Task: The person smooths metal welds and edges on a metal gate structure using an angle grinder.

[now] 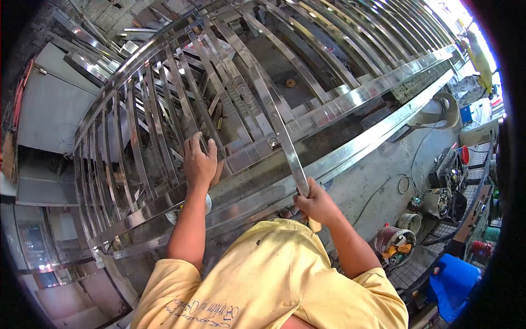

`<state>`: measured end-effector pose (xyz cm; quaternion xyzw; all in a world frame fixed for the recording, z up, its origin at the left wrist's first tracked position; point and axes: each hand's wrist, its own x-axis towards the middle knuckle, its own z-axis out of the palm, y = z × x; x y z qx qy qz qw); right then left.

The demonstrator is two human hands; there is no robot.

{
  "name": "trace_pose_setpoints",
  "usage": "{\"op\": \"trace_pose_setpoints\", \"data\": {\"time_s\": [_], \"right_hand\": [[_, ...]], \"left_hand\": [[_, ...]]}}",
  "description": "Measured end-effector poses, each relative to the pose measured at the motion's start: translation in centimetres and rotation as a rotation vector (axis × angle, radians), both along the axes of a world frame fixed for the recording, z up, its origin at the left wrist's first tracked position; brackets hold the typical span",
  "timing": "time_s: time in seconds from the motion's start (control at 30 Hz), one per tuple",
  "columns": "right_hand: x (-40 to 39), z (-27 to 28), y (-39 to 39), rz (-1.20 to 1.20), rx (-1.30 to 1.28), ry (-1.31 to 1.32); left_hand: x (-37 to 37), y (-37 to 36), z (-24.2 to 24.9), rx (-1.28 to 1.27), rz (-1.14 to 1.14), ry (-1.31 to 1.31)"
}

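My right hand (pixel 319 204) is wrapped round the near end of a long, flat metal bar (pixel 289 151). The bar slants up and away over a large shiny metal frame (pixel 329 112) made of many parallel slats. My left hand (pixel 200 159) lies at the frame's near rail, left of the bar, its fingers spread over the slats with nothing held in them. Beneath my right hand a short yellowish end piece (pixel 314 225) sticks out.
Cables (pixel 404 183) lie on the concrete floor at the right. Beyond them stand a bucket (pixel 395 241) with orange things inside and a blue container (pixel 453 285). Metal offcuts (pixel 87 66) are piled at the back left, beside grey panels (pixel 52 104).
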<state>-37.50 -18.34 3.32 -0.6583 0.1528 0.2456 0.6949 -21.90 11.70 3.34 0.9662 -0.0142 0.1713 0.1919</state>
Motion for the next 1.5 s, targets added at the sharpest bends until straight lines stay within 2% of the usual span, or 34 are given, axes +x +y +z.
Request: {"op": "trace_pose_setpoints", "data": {"time_s": [0.07,0.1,0.2,0.27,0.33,0.37,0.47,0.5,0.57,0.6,0.67,0.7,0.77,0.83,0.87,0.9,0.93,1.0,1.07,1.1,1.2,1.33,1.37,1.43,1.5], "right_hand": [[0.3,0.5,-1.1,0.036,0.015,0.048],[0.5,1.9,-1.1,-0.043,0.100,0.093],[1.1,3.3,-3.8,-0.295,-0.027,0.196],[1.3,-0.3,-8.7,-0.481,-0.083,0.099],[2.3,-0.6,-11.4,-0.747,0.121,-0.037],[2.5,-0.3,-11.5,-0.802,0.139,-0.112],[2.0,-2.8,-7.3,-0.600,-0.129,0.094],[0.4,-2.9,-3.9,-0.280,-0.311,0.038],[-1.5,-1.3,1.1,0.131,-0.231,0.009],[-1.8,-0.1,1.8,0.217,0.023,0.037],[-1.5,-1.4,1.3,0.108,-0.102,-0.059],[-1.4,-2.0,0.7,0.059,-0.165,-0.105],[0.0,0.8,-3.3,-0.113,-0.067,0.105],[0.6,2.6,-6.2,-0.407,0.016,0.076],[0.4,2.6,-7.7,-0.459,-0.110,0.023],[0.2,1.8,-9.2,-0.520,-0.099,-0.027],[-0.1,2.1,-9.9,-0.516,-0.118,-0.047],[-1.2,2.1,-10.6,-0.522,-0.138,-0.057],[-2.4,1.7,-9.9,-0.541,-0.125,-0.033],[-3.1,2.0,-9.0,-0.549,-0.114,-0.014],[-4.7,2.1,-7.7,-0.518,-0.125,0.020],[-5.9,2.7,-8.3,-0.506,-0.122,-0.002],[-6.1,2.8,-8.7,-0.515,-0.197,-0.010],[-6.7,3.8,-9.6,-0.553,-0.207,-0.038],[-7.7,4.2,-10.8,-0.590,-0.191,-0.082]], "left_hand": [[0.0,0.1,-0.1,0.003,-0.015,-0.006],[-0.1,0.1,-0.2,0.003,-0.022,-0.007],[-0.2,0.2,-0.1,-0.027,-0.020,0.006],[-0.2,0.3,-0.1,-0.053,-0.014,0.019],[-0.1,0.5,-0.2,-0.075,-0.004,0.023],[0.0,0.6,-0.3,-0.084,0.003,0.023],[-0.1,0.8,-0.9,-0.126,0.014,0.005],[0.1,0.8,-1.0,-0.141,0.014,-0.007],[0.1,0.9,-1.2,-0.167,0.041,-0.050],[0.1,0.9,-1.2,-0.178,0.048,-0.070],[0.2,1.4,-1.1,-0.528,0.086,0.062],[0.0,1.4,-0.8,-0.501,0.079,-0.008],[-0.1,1.6,-0.9,-0.525,0.046,-0.090],[-0.2,1.9,-1.6,-0.493,0.040,-0.035],[0.0,2.0,-1.3,-0.476,0.038,-0.027],[-0.4,1.0,0.4,-0.477,0.100,0.056],[-0.1,1.6,-0.4,-0.511,0.098,0.124],[0.2,1.7,0.4,-0.335,-0.007,0.141],[0.3,1.1,0.7,-0.080,-0.014,0.137],[0.0,0.0,2.9,-0.032,0.037,0.296],[1.0,0.1,4.8,0.042,-0.003,0.444],[1.8,0.6,7.8,0.158,0.008,0.556],[2.2,1.6,7.1,0.214,0.031,0.519],[1.9,3.5,8.2,0.153,0.098,0.527],[3.1,8.3,7.5,0.077,0.256,0.567]]}}
